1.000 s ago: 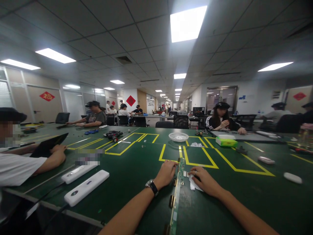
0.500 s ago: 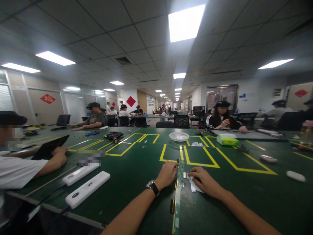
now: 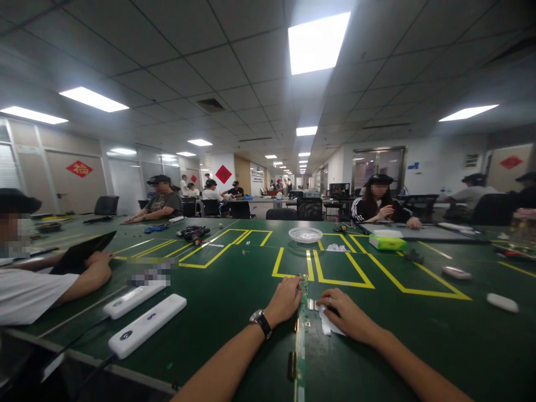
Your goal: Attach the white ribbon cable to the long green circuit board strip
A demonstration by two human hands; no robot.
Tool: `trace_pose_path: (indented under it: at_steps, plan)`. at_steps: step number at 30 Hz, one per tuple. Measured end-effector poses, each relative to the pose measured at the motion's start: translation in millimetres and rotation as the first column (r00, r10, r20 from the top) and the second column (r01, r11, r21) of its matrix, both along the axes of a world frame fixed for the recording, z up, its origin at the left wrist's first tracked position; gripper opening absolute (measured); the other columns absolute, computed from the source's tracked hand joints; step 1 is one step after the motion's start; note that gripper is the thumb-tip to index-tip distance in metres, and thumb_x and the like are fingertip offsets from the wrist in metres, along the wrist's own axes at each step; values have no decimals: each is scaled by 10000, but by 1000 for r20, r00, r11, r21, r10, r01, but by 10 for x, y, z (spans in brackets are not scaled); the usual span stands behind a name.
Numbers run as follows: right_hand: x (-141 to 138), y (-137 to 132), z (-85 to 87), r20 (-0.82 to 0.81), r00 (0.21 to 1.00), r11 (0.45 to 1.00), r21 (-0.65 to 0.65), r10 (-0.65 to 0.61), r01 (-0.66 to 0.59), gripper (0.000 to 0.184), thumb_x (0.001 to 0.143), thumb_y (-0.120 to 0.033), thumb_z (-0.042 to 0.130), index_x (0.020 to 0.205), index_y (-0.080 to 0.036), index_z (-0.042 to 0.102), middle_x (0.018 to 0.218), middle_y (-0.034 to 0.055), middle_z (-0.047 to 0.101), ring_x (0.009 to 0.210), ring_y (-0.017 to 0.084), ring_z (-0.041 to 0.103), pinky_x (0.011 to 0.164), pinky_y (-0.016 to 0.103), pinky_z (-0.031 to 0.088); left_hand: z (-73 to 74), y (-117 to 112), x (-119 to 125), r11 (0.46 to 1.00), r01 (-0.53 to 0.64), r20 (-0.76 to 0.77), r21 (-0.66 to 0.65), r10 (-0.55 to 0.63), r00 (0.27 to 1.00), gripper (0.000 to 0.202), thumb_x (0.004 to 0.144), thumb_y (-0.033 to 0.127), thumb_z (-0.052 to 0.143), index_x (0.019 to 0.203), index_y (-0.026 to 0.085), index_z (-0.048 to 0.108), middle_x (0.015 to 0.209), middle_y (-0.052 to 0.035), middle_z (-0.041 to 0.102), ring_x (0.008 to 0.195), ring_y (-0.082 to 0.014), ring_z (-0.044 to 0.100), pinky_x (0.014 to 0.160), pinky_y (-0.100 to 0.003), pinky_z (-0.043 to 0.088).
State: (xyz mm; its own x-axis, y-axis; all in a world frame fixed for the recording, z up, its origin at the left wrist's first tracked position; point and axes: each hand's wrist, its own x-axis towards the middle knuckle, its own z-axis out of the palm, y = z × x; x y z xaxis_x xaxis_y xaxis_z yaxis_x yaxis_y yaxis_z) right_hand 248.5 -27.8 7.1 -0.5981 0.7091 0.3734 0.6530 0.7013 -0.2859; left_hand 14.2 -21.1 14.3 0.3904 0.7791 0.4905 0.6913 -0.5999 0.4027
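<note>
A long narrow green circuit board (image 3: pixel 300 340) lies on the green table (image 3: pixel 234 301), running away from me. My left hand (image 3: pixel 286 300), a watch on its wrist, rests with curled fingers against the board's far left edge. My right hand (image 3: pixel 343 315) lies just right of the board with its fingers curled over a small white piece of paper or cloth (image 3: pixel 325 326), next to a small metal part (image 3: pixel 311 304). What the left fingers grip, if anything, is hidden.
Two white power strips (image 3: pixel 146 325) lie at the left. A person in a white shirt (image 3: pixel 37 290) sits beside me holding a black panel. Further off are a clear dish (image 3: pixel 305 234), a green-and-white box (image 3: pixel 387 242), yellow floor-tape rectangles and other seated workers.
Both hands and the board have shifted slightly nearer and to the left on the table; the grip looks the same.
</note>
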Motion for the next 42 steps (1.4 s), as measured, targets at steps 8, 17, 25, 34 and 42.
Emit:
trace_pose_path:
  at_steps: [8,17,25,34,42]
  plan:
    - [66,80,-11,24,984,984,9,-177,177,310,897,-303,426,1068,-214,668,1084,101,616,1051,250,534,914,384,397,-7,1,3,999,-14,-43,-29,13,999,387,894,277,454,1271,195,487,1130,-81,580,1059,-225,485,942,-348,384]
    - [-109,-67,18,25,991,992,11,-128,128,235,879,-333,485,1012,-214,638,1067,87,619,1021,233,537,908,360,395,-33,-159,116,1000,14,-217,-9,-15,976,437,872,472,499,1249,252,512,1167,-90,515,1115,-267,432,931,-411,386]
    - [-143,-100,12,48,983,984,9,-176,176,361,855,-344,515,1173,-191,594,1163,128,584,1103,281,495,927,399,380,-76,-166,177,988,-155,-211,-18,148,966,394,853,396,527,1201,213,552,1117,-136,517,1079,-318,428,889,-453,365]
    - [-169,-124,6,17,989,988,-28,-148,149,279,842,-326,507,1076,-214,609,1146,102,587,1097,267,499,906,387,375,-147,-67,158,982,-2,80,-190,18,997,477,767,91,498,1216,247,535,1158,-91,531,1097,-256,464,936,-411,369]
    - [-182,-133,43,-183,954,958,-206,-239,201,136,763,-249,522,892,-209,539,872,35,617,854,209,561,768,317,401,-117,51,238,849,321,698,-419,75,712,598,660,-23,515,1224,173,497,1091,-76,590,781,-116,601,710,-238,479]
